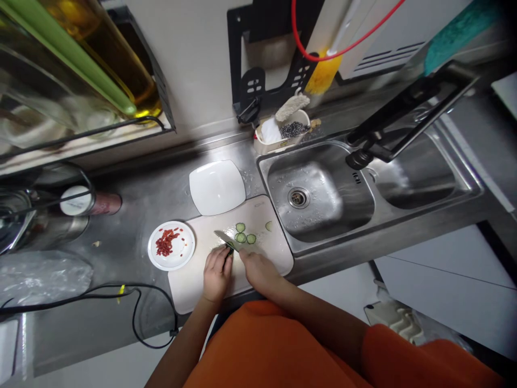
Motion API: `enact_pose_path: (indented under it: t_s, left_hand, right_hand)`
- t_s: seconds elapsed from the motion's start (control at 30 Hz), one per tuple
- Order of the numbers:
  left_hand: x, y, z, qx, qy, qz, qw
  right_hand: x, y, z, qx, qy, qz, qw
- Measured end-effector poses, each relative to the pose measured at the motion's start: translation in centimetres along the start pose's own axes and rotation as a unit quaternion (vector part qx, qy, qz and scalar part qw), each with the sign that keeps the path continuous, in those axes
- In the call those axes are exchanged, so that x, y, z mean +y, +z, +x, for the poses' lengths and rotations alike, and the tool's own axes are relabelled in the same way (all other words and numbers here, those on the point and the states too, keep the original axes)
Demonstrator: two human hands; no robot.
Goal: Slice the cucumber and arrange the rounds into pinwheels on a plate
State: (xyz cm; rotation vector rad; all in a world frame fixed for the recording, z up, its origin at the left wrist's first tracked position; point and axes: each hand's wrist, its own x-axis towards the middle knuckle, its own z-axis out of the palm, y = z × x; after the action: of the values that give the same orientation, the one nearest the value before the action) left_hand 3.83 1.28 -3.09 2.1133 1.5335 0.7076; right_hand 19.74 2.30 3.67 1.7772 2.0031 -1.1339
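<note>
A pale cutting board [189,291] lies on the steel counter beside the sink. My right hand [258,269] is closed round the handle of a knife [224,237], whose blade points left across the board. My left hand [217,272] has its fingers curled down on a short piece of cucumber [230,249] just under the blade. Several cucumber slices [245,236] lie on the board beyond the knife.
A small round plate of chopped red chilli [171,245] sits left of the board, an empty square white plate [217,187] behind it. A double steel sink [319,194] with a black tap [404,116] is on the right. A black cable [137,302] trails along the counter front.
</note>
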Motion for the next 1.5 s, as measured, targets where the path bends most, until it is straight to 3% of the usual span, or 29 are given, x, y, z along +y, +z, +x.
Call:
enact_pose_path:
  t_s: [0.23, 0.6, 1.5]
  left_hand:
    - [-0.1, 0.0, -0.4, 0.016, 0.009, 0.001, 1.0]
    - [0.0, 0.0, -0.2, 0.013, 0.003, 0.001, 1.0]
    - [0.0, 0.0, 0.0, 0.029, 0.015, 0.0, 0.999]
  right_hand:
    - [1.3, -0.6, -1.2, -0.002, 0.031, -0.041, 0.999]
    - [0.3, -1.7, -4.0, -0.061, 0.026, -0.065, 0.996]
    - [-0.5, -2.9, -3.8, -0.08, 0.026, -0.043, 0.996]
